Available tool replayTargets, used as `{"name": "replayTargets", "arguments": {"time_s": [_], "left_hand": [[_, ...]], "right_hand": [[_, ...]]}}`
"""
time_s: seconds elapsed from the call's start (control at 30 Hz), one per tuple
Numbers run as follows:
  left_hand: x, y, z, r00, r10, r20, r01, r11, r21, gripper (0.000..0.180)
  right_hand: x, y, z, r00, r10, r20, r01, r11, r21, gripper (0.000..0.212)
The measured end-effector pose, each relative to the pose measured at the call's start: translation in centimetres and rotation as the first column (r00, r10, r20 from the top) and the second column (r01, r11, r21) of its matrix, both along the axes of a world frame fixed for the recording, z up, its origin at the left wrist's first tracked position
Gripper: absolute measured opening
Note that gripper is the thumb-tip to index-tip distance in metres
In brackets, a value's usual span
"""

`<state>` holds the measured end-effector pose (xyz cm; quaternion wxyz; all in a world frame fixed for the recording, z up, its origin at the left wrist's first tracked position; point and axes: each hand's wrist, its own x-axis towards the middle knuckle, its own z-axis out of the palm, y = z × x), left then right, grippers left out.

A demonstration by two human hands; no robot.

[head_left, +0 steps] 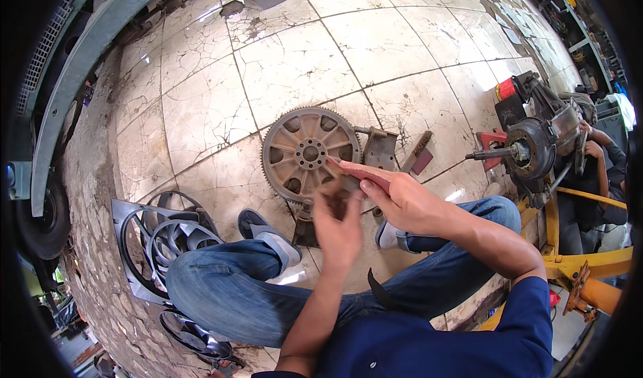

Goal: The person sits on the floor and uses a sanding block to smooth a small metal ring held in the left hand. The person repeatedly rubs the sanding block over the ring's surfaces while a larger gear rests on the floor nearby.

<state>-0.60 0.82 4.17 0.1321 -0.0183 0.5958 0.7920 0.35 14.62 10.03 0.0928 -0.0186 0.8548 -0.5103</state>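
Pale floor tiles (288, 63) were cracked in many places. Near the far edge stood a grey tub (278, 0); its inside looked brownish, but I could not tell whether this was contents or only dirt. On the tiles lay a toothed metal wheel (310, 153). Above its right side, the right hand (412, 199) grasped a reddish strip (368, 172). Just beside, the left hand (339, 234) was blurred; whether it gripped anything, I could not tell.

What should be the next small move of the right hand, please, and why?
Probably press the reddish strip lightly against the toothed wheel: the right hand grips the strip, whose far end overlaps the wheel near its hub. Whether they touch is unclear; the left hand is blurred.
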Motion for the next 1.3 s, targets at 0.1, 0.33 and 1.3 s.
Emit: {"name": "replayTargets", "arguments": {"time_s": [0.1,0.33,1.3], "left_hand": [[-0.4,-0.2,-0.5,0.998,-0.044,0.052,0.046,0.998,-0.052,0.030],[-0.4,0.0,-0.4,0.996,-0.084,-0.026,0.082,0.995,-0.048,0.034],[-0.7,-1.8,0.7,0.991,-0.129,0.045,0.075,0.787,0.613,0.050]], "right_hand": [[0.0,0.2,1.0,0.996,-0.010,0.089,0.012,1.000,-0.022,0.043],[0.0,0.2,0.0,0.999,-0.020,0.026,0.020,1.000,-0.010,0.043],[0.2,2.4,2.8,0.898,0.117,-0.424,-0.004,0.966,0.260,0.057]]}}
